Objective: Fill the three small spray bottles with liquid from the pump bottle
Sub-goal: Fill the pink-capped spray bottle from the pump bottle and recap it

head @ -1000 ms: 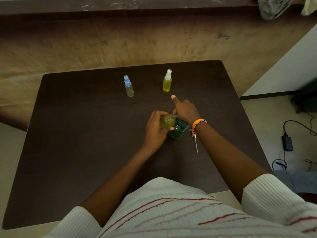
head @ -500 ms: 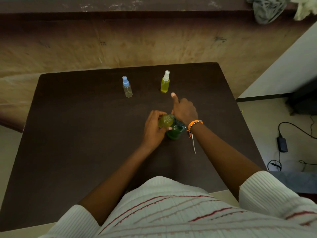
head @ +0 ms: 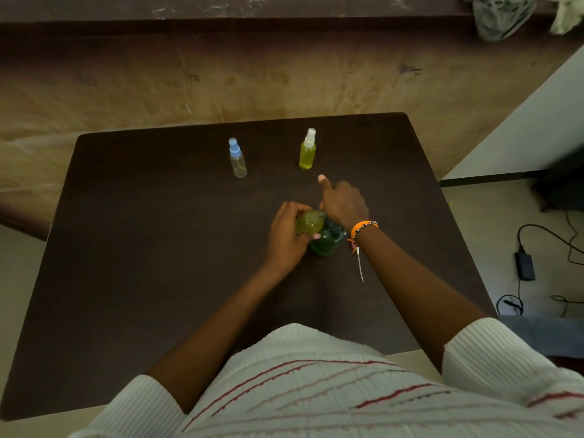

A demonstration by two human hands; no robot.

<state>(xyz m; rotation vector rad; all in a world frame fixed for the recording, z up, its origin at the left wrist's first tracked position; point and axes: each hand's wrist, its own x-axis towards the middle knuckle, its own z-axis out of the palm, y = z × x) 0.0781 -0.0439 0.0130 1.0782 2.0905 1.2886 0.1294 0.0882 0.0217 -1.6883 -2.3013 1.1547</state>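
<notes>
Dark brown table fills most of the frame, centre to lower left. Worn tan wall runs across the top, with a dark ledge above it. Pale floor on the right edge.

My striped white top covers the bottom of the frame, both forearms reaching up toward centre.

Hands are together at frame centre, over the green pump bottle, which stands on the table. My right hand sits on top of the pump bottle, fingers curled down over the pump head, thumb sticking up toward the top of the frame. It hides the pump head and spout almost entirely, so I can't see where the spout ends. My left hand grips a small yellow-green spray bottle, held tight against the left side of the pump bottle, just under my right hand. It looks well filled; no cap visible on it.

Two more small bottles stand upright in the upper centre of the table, well apart from each other and from my hands: a clear one with a blue cap to the left, looking empty, and a yellow-filled one with a white cap to the right, just above my right thumb.

Around: crumpled grey cloth on the ledge, upper right. Black power adapter with cables on the floor, right edge. Orange beaded bracelet on my right wrist, a thin cord hanging from it over the table.
</notes>
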